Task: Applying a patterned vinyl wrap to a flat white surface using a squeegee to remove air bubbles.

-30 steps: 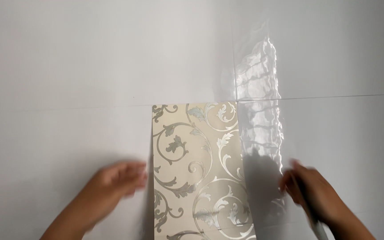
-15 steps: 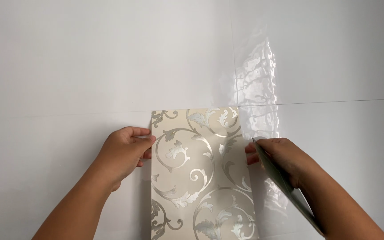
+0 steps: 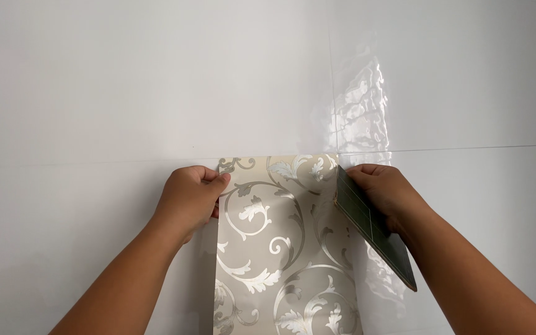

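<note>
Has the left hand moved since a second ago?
Yes. The left hand has come up toward the horizontal tile seam and now grips the left edge of the patterned sheet.

No packages, labels, signs or screens show (anywhere here).

- A sheet of wallpaper [image 3: 286, 248] lay flat on the tiled surface [image 3: 94, 93], running from the middle of the view down to its lower edge.
- The sheet's top edge sat just below a horizontal tile joint [image 3: 466, 149].
- A vertical tile joint [image 3: 332, 80] ran upward from above the sheet's top right corner.
- The left hand [image 3: 187, 198] gripped the sheet's upper left edge.
- The right hand [image 3: 386, 189] was at the upper right edge.
- A flat ruler [image 3: 373, 226] was held in the right hand, slanting down and to the right beside the sheet's right edge.
</note>
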